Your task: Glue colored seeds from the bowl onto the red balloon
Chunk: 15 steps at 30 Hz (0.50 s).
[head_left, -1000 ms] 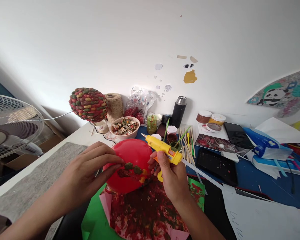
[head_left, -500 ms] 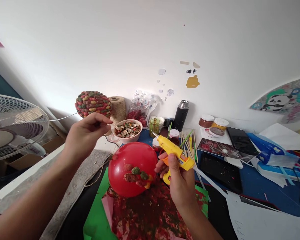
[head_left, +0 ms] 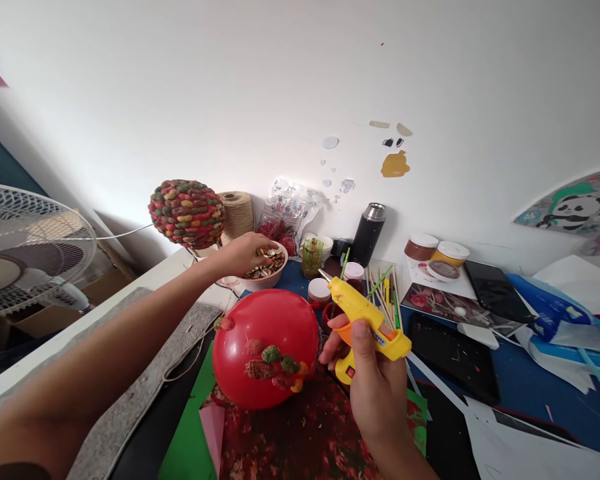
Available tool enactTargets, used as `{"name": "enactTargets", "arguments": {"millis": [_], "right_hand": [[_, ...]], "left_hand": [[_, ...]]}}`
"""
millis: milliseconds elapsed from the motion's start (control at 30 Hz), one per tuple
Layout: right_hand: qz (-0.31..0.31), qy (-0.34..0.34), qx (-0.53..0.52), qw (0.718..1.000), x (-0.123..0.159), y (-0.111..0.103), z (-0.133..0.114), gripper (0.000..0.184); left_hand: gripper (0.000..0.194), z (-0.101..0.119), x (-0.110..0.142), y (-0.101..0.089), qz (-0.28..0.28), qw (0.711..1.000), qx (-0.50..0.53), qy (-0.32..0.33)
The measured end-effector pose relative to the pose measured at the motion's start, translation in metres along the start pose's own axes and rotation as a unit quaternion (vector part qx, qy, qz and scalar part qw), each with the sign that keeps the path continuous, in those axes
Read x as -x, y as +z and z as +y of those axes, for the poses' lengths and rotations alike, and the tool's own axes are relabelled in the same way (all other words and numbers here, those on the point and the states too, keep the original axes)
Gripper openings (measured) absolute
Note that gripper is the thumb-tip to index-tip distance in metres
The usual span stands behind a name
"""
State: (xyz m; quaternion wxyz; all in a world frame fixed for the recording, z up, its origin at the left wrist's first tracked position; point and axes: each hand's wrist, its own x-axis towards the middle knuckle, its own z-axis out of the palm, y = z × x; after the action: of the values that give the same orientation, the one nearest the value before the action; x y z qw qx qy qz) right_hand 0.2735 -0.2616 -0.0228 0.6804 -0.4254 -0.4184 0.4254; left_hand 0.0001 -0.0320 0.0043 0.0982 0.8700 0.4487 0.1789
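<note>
A red balloon (head_left: 267, 333) rests on paint-stained paper in front of me, with a few painted shells (head_left: 275, 367) stuck low on its front. My right hand (head_left: 375, 380) grips a yellow glue gun (head_left: 365, 313), nozzle pointing up and left, just right of the balloon. My left hand (head_left: 240, 253) reaches past the balloon into a pink bowl of shells (head_left: 267, 263), with its fingers curled down among the shells. Whether they hold one is hidden.
A ball covered in coloured shells (head_left: 187, 210) stands behind the bowl beside a twine spool (head_left: 237, 213). A fan (head_left: 25, 247) is at left. A black flask (head_left: 367, 233), paint jars (head_left: 435, 250), sticks (head_left: 385, 287), a phone (head_left: 495, 290) and papers crowd the right.
My left hand left the balloon, rose, then reached forward into the shell bowl. The glue gun and right hand shifted slightly right and lower in view.
</note>
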Motion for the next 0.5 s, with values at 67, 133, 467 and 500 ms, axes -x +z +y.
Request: {"name": "enactTargets", "arguments": {"millis": [67,133,467,500], "right_hand": [[0.001,-0.007,0.011,1.000,0.000,0.003,-0.003,0.062],[-0.004,-0.009,0.027,1.000,0.000,0.004,-0.004,0.063],[-0.043,0.033,0.043,0.998,0.000,0.000,0.001,0.067],[-0.044,0.037,0.039,0.998,0.000,0.000,0.002,0.067]], "left_hand": [[0.045,0.000,-0.007,0.004,-0.053,0.997,-0.017,0.059],[0.049,-0.001,-0.012,0.009,-0.088,0.991,-0.032,0.094],[0.026,-0.029,-0.012,0.010,-0.074,0.990,-0.114,0.027],[0.027,-0.032,-0.010,0.009,-0.069,0.990,-0.118,0.018]]}}
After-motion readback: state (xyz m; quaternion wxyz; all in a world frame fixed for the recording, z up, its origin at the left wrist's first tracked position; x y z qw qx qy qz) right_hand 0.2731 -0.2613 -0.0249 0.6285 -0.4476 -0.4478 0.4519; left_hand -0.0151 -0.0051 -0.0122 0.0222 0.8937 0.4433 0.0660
